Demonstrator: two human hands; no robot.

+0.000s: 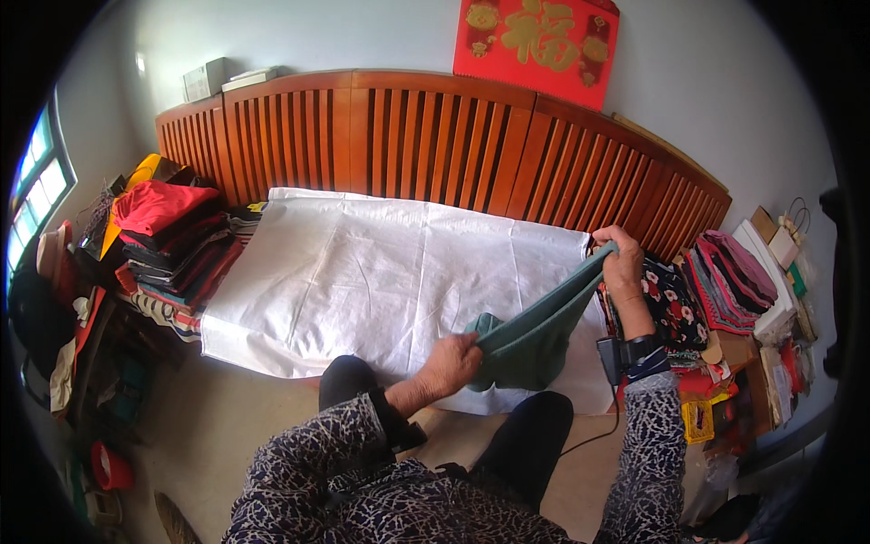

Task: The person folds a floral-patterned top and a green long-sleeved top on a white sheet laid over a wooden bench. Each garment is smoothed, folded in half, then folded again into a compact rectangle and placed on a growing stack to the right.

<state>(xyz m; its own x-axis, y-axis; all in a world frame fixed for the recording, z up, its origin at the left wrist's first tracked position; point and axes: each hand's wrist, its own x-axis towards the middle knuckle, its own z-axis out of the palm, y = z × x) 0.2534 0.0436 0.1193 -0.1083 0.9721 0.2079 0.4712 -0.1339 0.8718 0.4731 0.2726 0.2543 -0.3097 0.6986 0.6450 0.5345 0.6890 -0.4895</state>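
A dark green knit cloth, likely a garment (530, 340), is stretched at a slant between my two hands. My left hand (448, 364) grips its lower left end, low over the front part of a white sheet (353, 272). Up and to the right, my right hand (622, 262) pinches the other end near the sheet's back right corner. The middle of the cloth sags down close to the sheet's front edge. Fold creases cross the white sheet, which is spread over a slatted wooden bench or bed.
A tall stack of folded clothes (170, 251) stands at the left. On the right lie floral folded fabric (669, 299) and another clothes pile (731, 279). The wooden slatted backrest (435, 143) rises behind the sheet. A red bin (111, 466) is on the floor. A cable hangs from my right wrist.
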